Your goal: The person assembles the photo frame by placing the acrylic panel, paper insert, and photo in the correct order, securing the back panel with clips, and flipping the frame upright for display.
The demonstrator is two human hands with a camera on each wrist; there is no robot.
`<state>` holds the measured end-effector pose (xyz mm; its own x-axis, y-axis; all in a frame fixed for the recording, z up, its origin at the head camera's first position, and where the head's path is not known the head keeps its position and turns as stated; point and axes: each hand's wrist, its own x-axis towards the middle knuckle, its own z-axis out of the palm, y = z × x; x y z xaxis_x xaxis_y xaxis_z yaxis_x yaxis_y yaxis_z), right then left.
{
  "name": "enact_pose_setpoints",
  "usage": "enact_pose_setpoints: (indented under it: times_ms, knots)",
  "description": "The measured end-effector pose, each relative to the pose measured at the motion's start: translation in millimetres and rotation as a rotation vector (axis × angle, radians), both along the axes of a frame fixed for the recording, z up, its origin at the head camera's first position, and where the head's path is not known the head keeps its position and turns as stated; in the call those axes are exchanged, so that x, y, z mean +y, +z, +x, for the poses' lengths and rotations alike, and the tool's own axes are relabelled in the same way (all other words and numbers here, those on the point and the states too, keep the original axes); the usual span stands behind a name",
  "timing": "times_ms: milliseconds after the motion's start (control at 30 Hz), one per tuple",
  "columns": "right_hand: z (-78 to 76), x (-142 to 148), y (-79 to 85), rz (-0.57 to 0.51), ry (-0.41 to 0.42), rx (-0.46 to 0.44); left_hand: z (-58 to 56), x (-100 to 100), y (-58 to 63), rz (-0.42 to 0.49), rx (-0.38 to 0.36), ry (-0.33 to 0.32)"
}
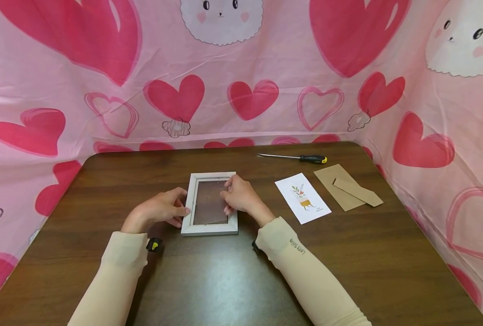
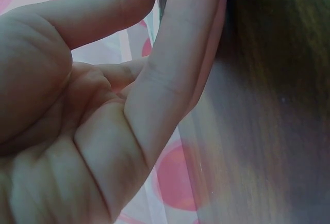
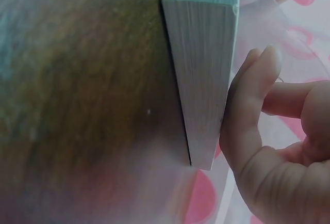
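A whitish picture frame (image 1: 187,213) lies on the table, its opening spanned by a clear sheet (image 1: 210,203). My left hand (image 1: 161,209) grips the frame's left side, thumb on top and fingers along the outer edge; the left wrist view shows this hand (image 2: 129,79) large, with only a sliver of frame. Over the frame's right side, my right hand (image 1: 241,194) has its fingers curled and pinches the clear sheet. In the right wrist view the transparent sheet (image 3: 260,22) stands out from the frame (image 3: 203,74), beside the curled fingers (image 3: 247,110).
To the right lies a white card (image 1: 302,201) with a potted-plant print. Beyond it is a brown backing board (image 1: 337,181) with an angled stand strip (image 1: 357,191). A screwdriver (image 1: 312,159) lies near the back edge of the wooden table (image 1: 225,280). Pink heart-patterned cloth (image 1: 249,59) hangs around.
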<state>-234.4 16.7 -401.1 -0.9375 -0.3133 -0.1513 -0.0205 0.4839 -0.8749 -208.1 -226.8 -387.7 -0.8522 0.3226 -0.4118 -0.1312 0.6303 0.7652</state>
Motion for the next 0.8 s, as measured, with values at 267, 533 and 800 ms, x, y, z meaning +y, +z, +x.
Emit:
enact_pose_setpoints:
  times_ms: [267,533,800]
  knots:
    - [-0.7,-1.1,-1.0,0.121,-0.013,0.093,0.3,0.3,0.9,-0.007,0.003,-0.003]
    - [-2.8,0.3,0.2,0.234,0.020,0.142,-0.4,0.0,2.9,-0.010,0.000,-0.009]
    - [-6.2,1.7,2.4,0.225,0.060,0.094,-0.6,-0.4,1.9,-0.005,-0.005,-0.003]
